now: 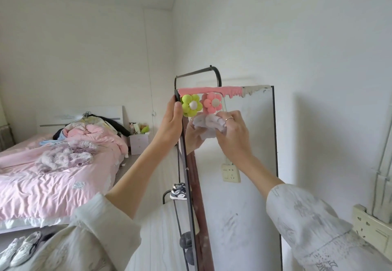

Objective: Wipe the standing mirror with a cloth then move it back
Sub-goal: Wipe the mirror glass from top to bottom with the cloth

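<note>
The mirror stands upright on the floor just in front of the right-hand wall, turned at an angle so its dark-framed left edge faces the camera. Its glass is streaked and smudged, most of all low down.

The left hand grips that left edge near the top corner — fingers curled round the frame, thumb toward the viewer. The right hand holds a bunched pale cloth against the upper glass, fingers curled over it, a ring on one finger. The cloth and hand are doubled in the reflection just to their left.

Along the top of the mirror runs a pink drip-shaped trim that turns grey-white toward the right corner. Two puffy flowers hang below it on the glass: a green flower beside the left hand, and a pink flower just above the cloth. A black rack rises behind the mirror; lower on it sit shoes.

To the left is a bed with crumpled pink bedding, clothes heaped on it, and a small nightstand at its far end. White sneakers lie on the floor below the bed — a wall socket shows at lower right.
</note>
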{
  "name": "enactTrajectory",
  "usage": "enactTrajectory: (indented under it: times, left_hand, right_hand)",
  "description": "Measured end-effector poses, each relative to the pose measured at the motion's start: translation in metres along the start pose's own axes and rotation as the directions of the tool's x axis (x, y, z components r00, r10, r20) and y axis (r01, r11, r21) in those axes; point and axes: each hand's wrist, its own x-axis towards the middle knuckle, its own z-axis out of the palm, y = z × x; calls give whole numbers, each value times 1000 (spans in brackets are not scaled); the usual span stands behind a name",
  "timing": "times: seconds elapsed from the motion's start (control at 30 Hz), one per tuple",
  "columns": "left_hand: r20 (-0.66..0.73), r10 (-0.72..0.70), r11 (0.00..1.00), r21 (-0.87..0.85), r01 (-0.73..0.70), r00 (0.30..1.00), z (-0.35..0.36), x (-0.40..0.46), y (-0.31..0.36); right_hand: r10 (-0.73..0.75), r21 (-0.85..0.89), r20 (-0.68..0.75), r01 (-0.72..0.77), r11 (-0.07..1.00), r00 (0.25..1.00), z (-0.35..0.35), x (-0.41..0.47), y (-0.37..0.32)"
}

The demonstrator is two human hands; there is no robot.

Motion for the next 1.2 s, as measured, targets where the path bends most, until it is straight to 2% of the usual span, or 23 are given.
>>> enactTrajectory:
  times: [0.1,0.17,0.3,0.33,0.4,0.43,0.47,0.5,0.57,0.63,0.77,0.83,0.93,1.0,1.07,1.1,1.17,1.2]
  left_hand:
    - [-9,-39,997,-68,38,999,1,0,-4]
    - [-25,-91,992,-92,89,996,1,4,-5]
    - [-81,-78,997,-15,77,994,0,7,-9]
    - [-89,-64,998,11,65,994,0,8,-9]
    - [-105,-62,997,38,67,993,0,10,-8]
    - [-105,-72,996,44,77,992,0,12,-7]
    - [-102,-84,995,50,89,991,1,14,-5]
    - [-102,-87,994,60,93,991,2,15,-4]
    - [-101,-47,995,81,55,994,4,16,1]
    - [-78,-5,996,88,12,997,7,19,3]
    - [-104,26,997,78,-17,994,13,26,4]
    - [-125,17,997,76,-8,992,13,29,2]
    - [-147,-13,996,81,25,989,12,31,1]
    - [-166,-19,994,100,36,986,12,31,0]
    - [-189,-18,990,133,43,982,12,31,-1]
    - [-206,-21,989,142,51,978,12,30,-1]
    - [-244,-18,988,142,54,970,16,29,-1]
    - [-262,-6,988,148,47,965,18,28,-1]
  right_hand:
    - [-132,77,-2,132,988,991,4,-1,-16]
    - [-148,147,1,147,978,989,6,-1,-22]
    - [-177,236,189,130,963,966,7,-21,-19]
    - [-177,251,298,102,963,938,5,-27,-17]
    - [-181,251,574,40,967,799,-5,-33,-14]
    - [-183,243,668,20,970,721,-12,-32,-12]
    - [-174,240,701,1,971,691,-19,-30,-10]
    - [-150,244,673,-26,969,724,-25,-25,-7]
    - [-76,170,452,-2,985,889,-34,-10,0]
    - [-66,74,263,48,996,962,-35,6,2]
    - [-183,53,205,176,983,961,-23,14,-18]
    - [-252,97,184,237,967,950,-12,8,-24]
    - [-267,217,196,224,950,943,-3,-3,-30]
    - [-249,227,262,191,955,932,0,-11,-25]
    - [-273,196,389,211,958,880,0,-23,-18]
    - [-308,191,487,244,951,818,-3,-28,-14]
    - [-350,184,676,312,932,648,-14,-30,-7]
    - [-334,177,730,308,935,596,-22,-26,-4]
